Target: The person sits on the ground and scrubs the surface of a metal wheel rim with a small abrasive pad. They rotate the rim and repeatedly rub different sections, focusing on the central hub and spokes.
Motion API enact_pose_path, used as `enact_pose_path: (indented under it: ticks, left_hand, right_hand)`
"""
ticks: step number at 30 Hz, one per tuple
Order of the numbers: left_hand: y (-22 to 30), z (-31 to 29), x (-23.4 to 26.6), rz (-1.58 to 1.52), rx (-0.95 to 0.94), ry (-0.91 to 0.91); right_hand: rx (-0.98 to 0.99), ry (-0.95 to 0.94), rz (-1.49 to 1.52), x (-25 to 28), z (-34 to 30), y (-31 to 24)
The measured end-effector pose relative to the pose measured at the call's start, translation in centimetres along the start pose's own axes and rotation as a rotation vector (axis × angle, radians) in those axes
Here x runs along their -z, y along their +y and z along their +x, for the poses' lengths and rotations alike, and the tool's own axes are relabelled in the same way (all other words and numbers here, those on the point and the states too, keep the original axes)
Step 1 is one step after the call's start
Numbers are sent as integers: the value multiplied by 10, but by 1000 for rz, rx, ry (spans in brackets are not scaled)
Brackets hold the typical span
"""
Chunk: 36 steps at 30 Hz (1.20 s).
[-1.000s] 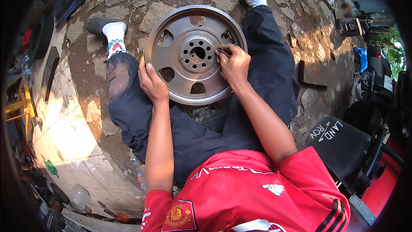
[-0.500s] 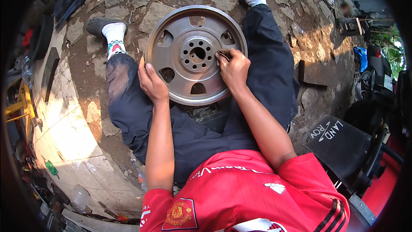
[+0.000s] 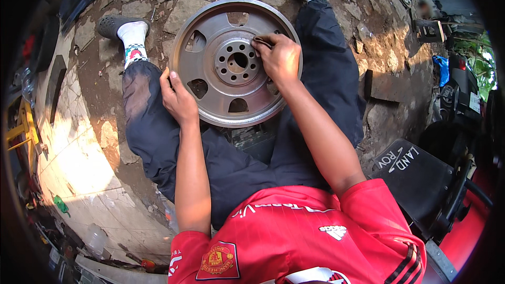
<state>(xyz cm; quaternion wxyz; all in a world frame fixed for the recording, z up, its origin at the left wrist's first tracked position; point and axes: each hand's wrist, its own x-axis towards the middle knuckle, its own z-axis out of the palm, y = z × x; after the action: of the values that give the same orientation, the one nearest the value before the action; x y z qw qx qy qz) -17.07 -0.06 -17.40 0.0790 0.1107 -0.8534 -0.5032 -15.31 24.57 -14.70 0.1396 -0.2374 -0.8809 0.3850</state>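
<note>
A round metal flywheel (image 3: 211,63) rests between my spread legs, with a ring of bolt holes around its central hole and cut-out windows further out. My left hand (image 3: 179,100) grips its left rim, the thumb and fingers at the edge. My right hand (image 3: 280,59) pinches a small folded brown piece, which looks like sandpaper (image 3: 261,42), against the upper right of the hub. That hand covers part of the flywheel's right side. What supports the flywheel from below is mostly hidden.
Rough stone paving (image 3: 184,13) lies beyond my feet. A pale tiled strip (image 3: 79,152) runs along the left, near a yellow metal frame (image 3: 23,129). To the right are a dark flat block (image 3: 386,88) and a black flap (image 3: 415,179) beside a red vehicle part.
My right hand has moved with the brown piece from the hub's right side to its upper right. The left hand keeps hold of the rim. The whole view has shifted slightly.
</note>
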Motion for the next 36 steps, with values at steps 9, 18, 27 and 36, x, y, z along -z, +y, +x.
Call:
enact_pose_path:
  ticks: [9,18,27,36]
  left_hand:
    - [5,-1,1,-29,2,-9]
    - [-3,-2,0,-19,-47,19]
    - [1,-5,0,-24,-29,13]
    - [4,-4,0,-39,-51,8]
  right_hand:
    - [11,-106,-9,11,1,-5]
    - [-30,-270,-49,21,15,-4]
    - [405,-400,-114,5,55,-22]
    - [618,-607,-151,-7,74,-43]
